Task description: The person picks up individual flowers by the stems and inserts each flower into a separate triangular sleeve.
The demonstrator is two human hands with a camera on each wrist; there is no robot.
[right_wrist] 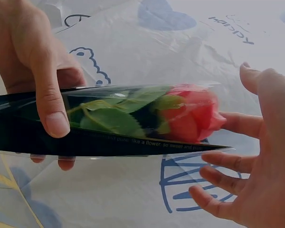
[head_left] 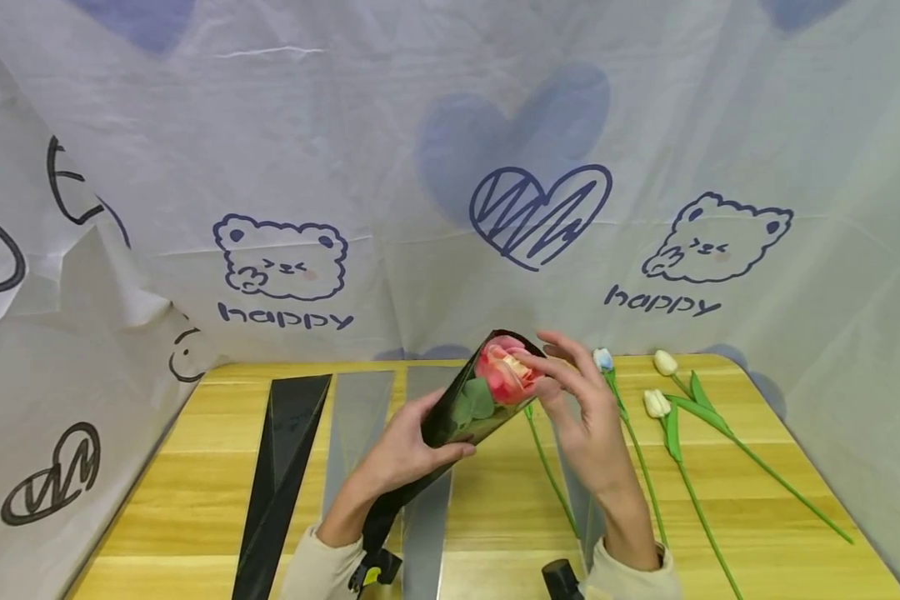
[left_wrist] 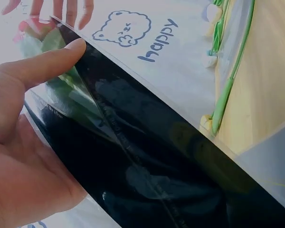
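Observation:
A pink-red artificial rose point(head_left: 506, 375) with green leaves point(right_wrist: 116, 121) sits inside a black flower sleeve point(left_wrist: 147, 142) with a clear front, its bloom at the wide upper end. My left hand point(head_left: 412, 446) grips the sleeve around its middle, thumb across the front and fingers behind. The sleeve slants over the table, narrow end toward me. On the bloom's other side is my right hand point(head_left: 588, 417), fingers extended. In the right wrist view its index finger point(right_wrist: 242, 123) touches the bloom's tip, while the thumb stands apart and the other fingers spread near the sleeve's pointed edge.
On the wooden table point(head_left: 510, 542), another black sleeve point(head_left: 277, 483) lies at left, with grey sleeves point(head_left: 356, 425) beside it. Several artificial tulips lie at right, including a white tulip point(head_left: 656, 403) and a blue-white tulip point(head_left: 603, 359). A printed cloth point(head_left: 390, 125) hangs behind.

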